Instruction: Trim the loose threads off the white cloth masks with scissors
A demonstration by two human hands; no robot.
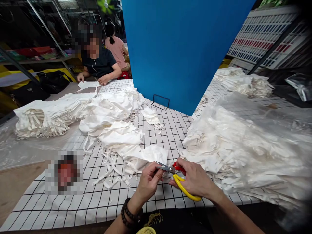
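Observation:
My right hand (195,180) grips a pair of scissors (179,180) with one red and one yellow handle, blades pointing left. My left hand (149,180) pinches the edge of a white cloth piece (148,156) right at the blade tips. That cloth belongs to a loose heap of white fabric pieces with straps (114,130) lying on the white grid-patterned table cover (97,201). A dark bead bracelet sits on my left wrist.
A big pile of white fabric under clear plastic (243,143) fills the right. A stacked bundle (46,117) lies at left. A blue upright panel (180,48) stands at centre back. A person in a black shirt (98,63) sits at the far end, another behind.

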